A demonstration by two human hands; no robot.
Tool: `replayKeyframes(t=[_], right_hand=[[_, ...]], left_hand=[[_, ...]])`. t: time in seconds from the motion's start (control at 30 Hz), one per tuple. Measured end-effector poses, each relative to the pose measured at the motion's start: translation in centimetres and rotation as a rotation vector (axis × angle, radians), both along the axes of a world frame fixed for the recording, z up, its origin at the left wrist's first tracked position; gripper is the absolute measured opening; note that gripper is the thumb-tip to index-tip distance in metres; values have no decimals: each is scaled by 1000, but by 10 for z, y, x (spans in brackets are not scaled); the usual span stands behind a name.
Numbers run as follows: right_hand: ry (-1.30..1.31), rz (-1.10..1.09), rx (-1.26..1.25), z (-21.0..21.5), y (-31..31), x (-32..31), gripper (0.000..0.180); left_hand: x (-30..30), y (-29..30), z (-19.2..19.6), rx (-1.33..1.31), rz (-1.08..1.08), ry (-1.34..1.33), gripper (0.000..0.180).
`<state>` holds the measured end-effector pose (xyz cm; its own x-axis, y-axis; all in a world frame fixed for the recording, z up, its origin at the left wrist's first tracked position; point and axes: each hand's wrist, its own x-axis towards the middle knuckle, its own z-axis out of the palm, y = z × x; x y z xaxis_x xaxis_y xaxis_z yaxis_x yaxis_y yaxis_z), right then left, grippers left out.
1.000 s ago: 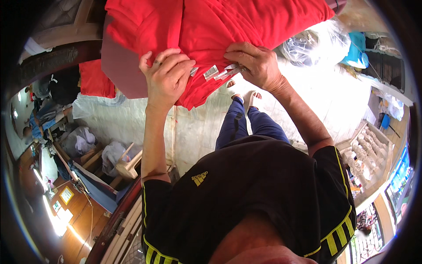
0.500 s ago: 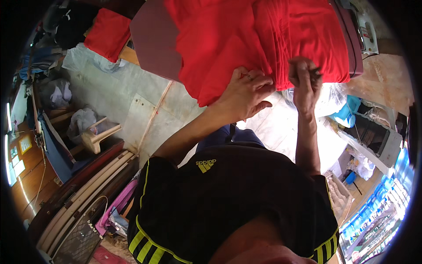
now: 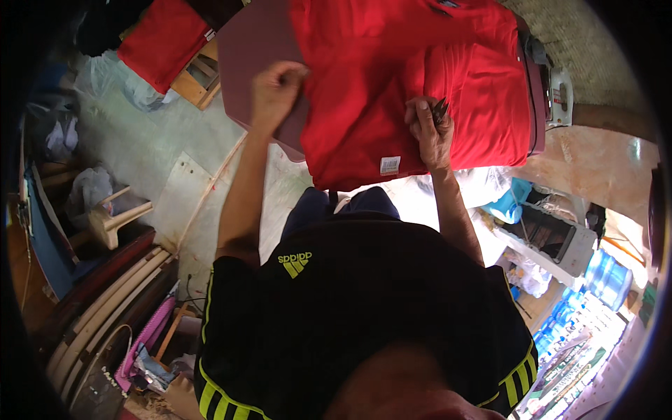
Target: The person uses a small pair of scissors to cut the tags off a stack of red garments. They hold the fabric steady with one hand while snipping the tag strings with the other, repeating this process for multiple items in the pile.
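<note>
Currently the red shirt (image 3: 392,84) lies spread on the mauve table (image 3: 252,63), filling the frame from 11 o'clock to 2 o'clock, with its lower hem hanging over the near edge of the table. A white tag (image 3: 390,165) shows at that hem, toward 12 o'clock from the person's chest.

Left hand (image 3: 275,91): closed in a fist at the shirt's left edge, where cloth meets bare table; the fingers are curled tight, apparently pinching the fabric edge, though the grip itself is hidden under the knuckles.

Right hand (image 3: 430,129): resting flat on the cloth at about 1 o'clock, fingers bent narrow around a small dark object (image 3: 441,108); its kind cannot be told.

Judged step: positioning and smoothing the garment, the left hand tensioning the side while the right pins the middle. A thicker folded layer lies to the right of the right hand.

The next move calls for even tension along the left edge, a steady hold at the centre, and care that the overhanging hem does not drag the shirt off the table. A second red cloth (image 3: 164,42) lies apart at 10 o'clock.
</note>
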<state>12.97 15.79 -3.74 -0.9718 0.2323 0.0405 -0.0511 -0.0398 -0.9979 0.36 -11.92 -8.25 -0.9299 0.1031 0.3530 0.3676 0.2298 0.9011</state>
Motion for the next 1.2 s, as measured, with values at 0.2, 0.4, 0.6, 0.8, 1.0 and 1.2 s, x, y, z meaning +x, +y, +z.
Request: replayKeyframes(t=[0.2,0.4,0.6,0.8,1.0,1.2], right_hand=[[-7,-20,-28,-1,3,2,22],[-47,-3,12,4,1,-1,22],[-39,56,-35,5,2,-1,21],[-119,102,-41,7,6,-2,21],[-163,170,-22,11,11,-6,23],[-140,115,142,27,4,-12,14]], left_hand=[[-42,-111,35,-499,377,459,26],[22,1,30,-208,-17,-102,45],[-21,-43,5,1,224,-113,12],[-26,-61,44,-261,158,160,23],[-5,1,33,-366,-184,54,25],[-10,1,47,-176,-199,177,14]])
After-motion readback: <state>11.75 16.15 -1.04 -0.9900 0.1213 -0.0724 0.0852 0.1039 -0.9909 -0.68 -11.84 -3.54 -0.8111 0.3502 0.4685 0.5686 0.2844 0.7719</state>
